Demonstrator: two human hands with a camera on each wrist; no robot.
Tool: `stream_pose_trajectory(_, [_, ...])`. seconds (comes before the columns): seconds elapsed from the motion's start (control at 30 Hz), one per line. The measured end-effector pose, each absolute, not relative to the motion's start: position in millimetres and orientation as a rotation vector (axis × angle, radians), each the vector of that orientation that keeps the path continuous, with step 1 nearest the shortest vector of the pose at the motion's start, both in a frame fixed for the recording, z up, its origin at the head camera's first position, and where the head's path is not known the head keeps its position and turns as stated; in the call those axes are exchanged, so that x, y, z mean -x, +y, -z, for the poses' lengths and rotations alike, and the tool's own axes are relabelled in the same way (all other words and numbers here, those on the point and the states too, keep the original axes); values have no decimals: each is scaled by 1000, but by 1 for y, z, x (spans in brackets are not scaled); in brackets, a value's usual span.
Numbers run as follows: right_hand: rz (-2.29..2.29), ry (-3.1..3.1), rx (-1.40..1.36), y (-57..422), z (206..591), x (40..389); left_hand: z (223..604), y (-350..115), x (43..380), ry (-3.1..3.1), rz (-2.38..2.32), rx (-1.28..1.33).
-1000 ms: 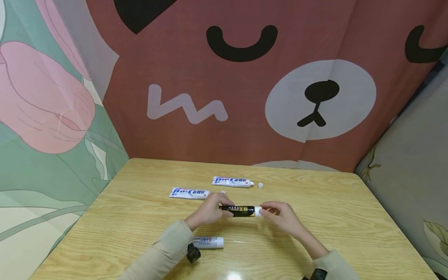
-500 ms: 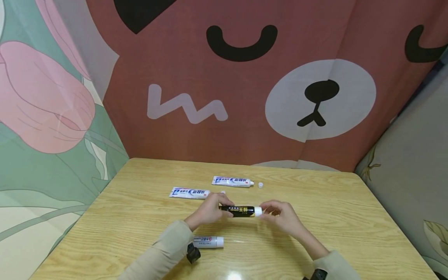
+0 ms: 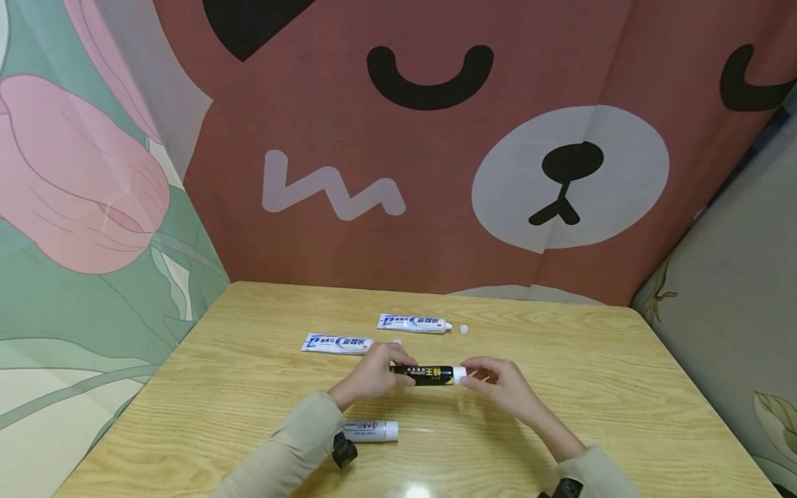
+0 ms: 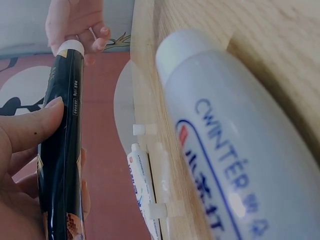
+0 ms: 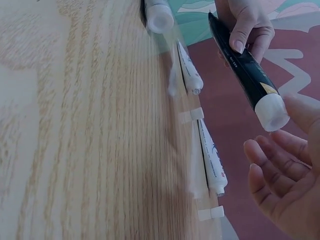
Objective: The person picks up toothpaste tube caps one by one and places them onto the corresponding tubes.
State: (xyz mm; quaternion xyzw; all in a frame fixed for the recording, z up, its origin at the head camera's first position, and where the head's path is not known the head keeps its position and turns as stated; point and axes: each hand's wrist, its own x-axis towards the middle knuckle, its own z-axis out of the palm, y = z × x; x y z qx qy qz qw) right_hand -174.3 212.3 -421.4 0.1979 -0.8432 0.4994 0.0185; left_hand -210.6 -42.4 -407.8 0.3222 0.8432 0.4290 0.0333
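My left hand (image 3: pixel 373 377) grips a black toothpaste tube (image 3: pixel 429 375) round its body and holds it level above the table. The tube's white cap (image 5: pixel 272 112) points toward my right hand (image 3: pixel 503 387). At the cap, my right thumb and forefinger pinch its edge, with the other fingers loosely bent below. A grey-white toothpaste tube (image 3: pixel 373 431) lies nearer me, partly hidden by my left sleeve. Farther back lie two blue-and-white toothpaste tubes (image 3: pixel 336 344), the rear toothpaste tube (image 3: pixel 413 323) with its nozzle bare.
A small loose white cap (image 3: pixel 463 330) stands just right of the rear tube's nozzle. Another white cap (image 3: pixel 396 342) shows behind my left hand. The wooden table (image 3: pixel 591 366) ends at a bear-patterned cloth (image 3: pixel 436 242) at the back.
My right fingertips draw slightly off the cap half a second ago, then come back against it. The black tube turns slightly about its length; my left hand stays in place.
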Motion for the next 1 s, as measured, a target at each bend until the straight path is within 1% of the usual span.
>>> stream_pose_trajectory(0.2, [-1570,-2562,-667,212,420,173,408,-43,211,2596,-1314,-983])
stream_pose_trajectory(0.57, [-1586,-2618,-602,212,423,174,408,-42,212,2594,-1305,-990])
stream_pose_trajectory(0.8, [-1589,-2632,-677,213,424,174,406,-42,210,2594,-1292,-1002])
stream_pose_trajectory(1.0, [-1544,-2609,-630,213,424,174,406,-42,212,2605,-1298,-1020])
